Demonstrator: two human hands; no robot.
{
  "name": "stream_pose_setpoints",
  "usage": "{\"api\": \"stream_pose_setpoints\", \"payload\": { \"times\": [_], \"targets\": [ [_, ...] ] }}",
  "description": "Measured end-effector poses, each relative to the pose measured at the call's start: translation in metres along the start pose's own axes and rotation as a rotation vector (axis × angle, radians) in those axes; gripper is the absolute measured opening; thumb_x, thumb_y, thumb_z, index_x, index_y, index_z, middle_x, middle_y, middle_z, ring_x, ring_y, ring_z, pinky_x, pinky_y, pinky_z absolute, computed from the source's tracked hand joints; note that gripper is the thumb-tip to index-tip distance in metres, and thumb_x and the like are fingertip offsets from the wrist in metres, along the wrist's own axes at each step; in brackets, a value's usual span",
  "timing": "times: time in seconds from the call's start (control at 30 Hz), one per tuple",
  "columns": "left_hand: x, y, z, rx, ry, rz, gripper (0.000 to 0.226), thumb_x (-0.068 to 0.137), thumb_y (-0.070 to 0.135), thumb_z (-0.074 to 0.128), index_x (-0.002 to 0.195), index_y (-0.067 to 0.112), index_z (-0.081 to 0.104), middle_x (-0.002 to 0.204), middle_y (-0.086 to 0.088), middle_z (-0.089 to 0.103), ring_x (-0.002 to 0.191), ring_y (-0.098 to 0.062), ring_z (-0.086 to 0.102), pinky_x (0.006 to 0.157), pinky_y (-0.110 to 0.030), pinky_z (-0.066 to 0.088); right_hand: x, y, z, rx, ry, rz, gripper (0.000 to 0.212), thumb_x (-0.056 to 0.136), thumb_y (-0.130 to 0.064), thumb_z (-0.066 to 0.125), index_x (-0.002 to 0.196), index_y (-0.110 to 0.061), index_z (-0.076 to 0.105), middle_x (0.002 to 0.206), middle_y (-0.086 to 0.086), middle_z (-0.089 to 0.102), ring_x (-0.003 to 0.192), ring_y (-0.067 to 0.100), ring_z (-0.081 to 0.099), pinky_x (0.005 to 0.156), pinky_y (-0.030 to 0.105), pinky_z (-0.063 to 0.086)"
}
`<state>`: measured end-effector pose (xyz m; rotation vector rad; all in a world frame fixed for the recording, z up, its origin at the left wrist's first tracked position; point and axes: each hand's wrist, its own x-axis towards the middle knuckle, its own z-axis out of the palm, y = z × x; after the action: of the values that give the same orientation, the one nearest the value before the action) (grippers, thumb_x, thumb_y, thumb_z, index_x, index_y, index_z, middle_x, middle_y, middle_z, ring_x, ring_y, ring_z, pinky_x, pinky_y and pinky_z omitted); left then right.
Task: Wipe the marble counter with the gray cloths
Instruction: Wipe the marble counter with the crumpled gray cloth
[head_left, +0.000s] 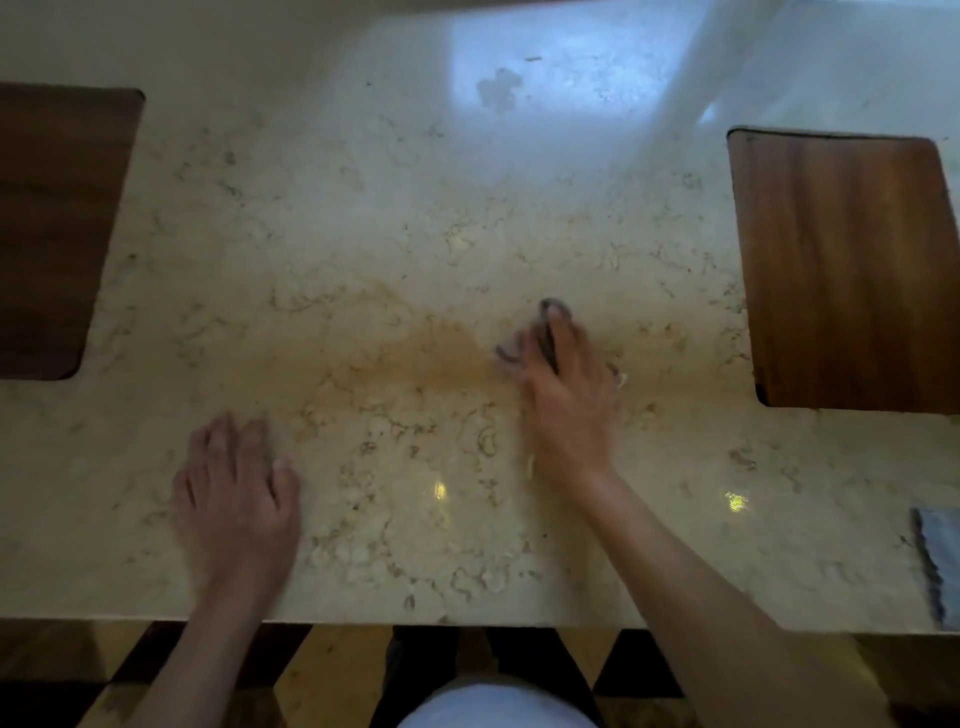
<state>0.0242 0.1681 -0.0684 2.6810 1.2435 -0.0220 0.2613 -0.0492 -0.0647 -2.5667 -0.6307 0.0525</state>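
Observation:
The beige marble counter (395, 218) fills the view, with a brownish smear (441, 358) near its middle. My right hand (569, 400) presses a small bunched gray cloth (540, 338) onto the counter at the smear's right end; the hand is blurred and covers most of the cloth. My left hand (236, 493) lies flat on the marble at the lower left, fingers apart, holding nothing. A second gray cloth (937, 561) lies at the right edge, near the counter's front, partly cut off by the frame.
Two dark wooden boards are set in the counter: one at the left (57, 228), one at the right (852, 270). The counter's front edge (467, 621) runs along the bottom, with a checkered floor below. A bright reflection and a dull patch (498, 88) lie at the far side.

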Motion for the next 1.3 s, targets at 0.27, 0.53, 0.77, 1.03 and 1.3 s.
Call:
{"api": "stream_pose_setpoints", "payload": {
  "times": [0.27,0.53,0.77,1.03,1.3],
  "targets": [
    [0.002,-0.001,0.002,-0.02,0.006,-0.016,0.058,0.099,0.038,0.031,0.151,0.015,0.038,0.163,-0.016,0.031,0.153,-0.034,0.021,0.119,-0.057,0.02,-0.073,0.01,-0.016,-0.058,-0.131,-0.378,0.037,0.108,-0.048,0.045,0.141,-0.037,0.058,0.14,-0.007,0.065,0.128,0.019,0.062,0.106,0.049,0.05],
    [0.002,-0.002,0.002,-0.015,0.005,-0.03,0.058,0.097,0.04,0.032,0.151,0.02,0.036,0.163,-0.012,0.03,0.153,-0.031,0.021,0.12,-0.057,0.022,0.047,0.005,-0.004,-0.183,-0.032,0.046,0.054,0.105,-0.013,0.05,0.157,-0.013,0.036,0.169,0.015,0.02,0.155,0.039,0.021,0.118,0.059,0.033],
    [0.001,0.0,-0.002,-0.034,-0.012,-0.038,0.058,0.097,0.039,0.034,0.15,0.017,0.04,0.162,-0.014,0.032,0.152,-0.035,0.023,0.119,-0.056,0.02,-0.075,-0.035,0.004,-0.052,-0.3,-0.153,0.046,0.108,-0.036,0.039,0.153,-0.029,0.045,0.166,-0.006,0.031,0.156,0.009,0.019,0.123,0.028,0.022],
    [0.085,-0.04,-0.027,-0.215,0.005,0.068,0.048,0.096,0.033,0.041,0.138,0.01,0.043,0.151,-0.021,0.037,0.137,-0.043,0.033,0.114,-0.06,0.024,-0.135,-0.067,0.008,-0.325,-0.012,0.68,0.046,0.104,-0.009,0.043,0.147,0.004,0.045,0.16,0.033,0.029,0.143,0.052,0.035,0.099,0.064,0.045],
    [0.196,-0.071,-0.028,-0.085,-0.009,0.382,0.054,0.097,0.032,0.038,0.146,0.009,0.045,0.158,-0.024,0.036,0.147,-0.044,0.029,0.117,-0.057,0.022,-0.114,-0.24,0.102,-0.189,-0.152,0.156,0.044,0.095,-0.018,0.059,0.138,-0.014,0.064,0.155,0.019,0.043,0.139,0.04,0.05,0.085,0.047,0.057]
  ]
}}
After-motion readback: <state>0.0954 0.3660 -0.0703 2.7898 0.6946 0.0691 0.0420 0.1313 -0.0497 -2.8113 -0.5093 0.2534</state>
